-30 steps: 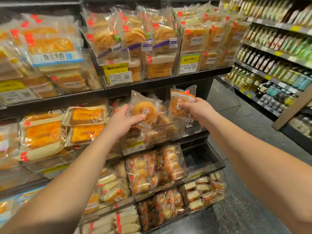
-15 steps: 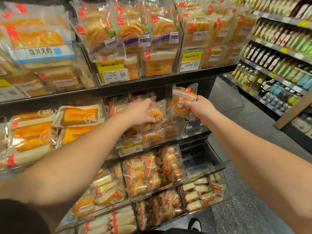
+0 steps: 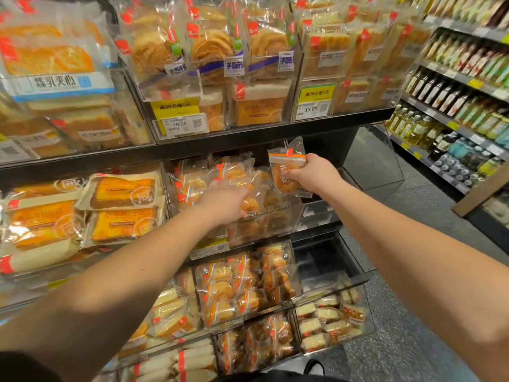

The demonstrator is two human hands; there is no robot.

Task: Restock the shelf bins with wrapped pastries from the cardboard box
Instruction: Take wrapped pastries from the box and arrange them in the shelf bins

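Up at the clear shelf bin point(image 3: 278, 224), the right hand point(image 3: 314, 175) pinches a wrapped round pastry point(image 3: 287, 172) upright above the bin's right end, fingers curled round the wrapper's edge. Beside it, the left hand point(image 3: 223, 202) lies palm-down on a wrapped pastry point(image 3: 249, 206) among the bin's packets; its fingertips are hidden, so its grip cannot be told.

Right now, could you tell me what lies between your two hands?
In the head view, between the left hand and the right hand lie wrapped pastries piled in the clear bin.
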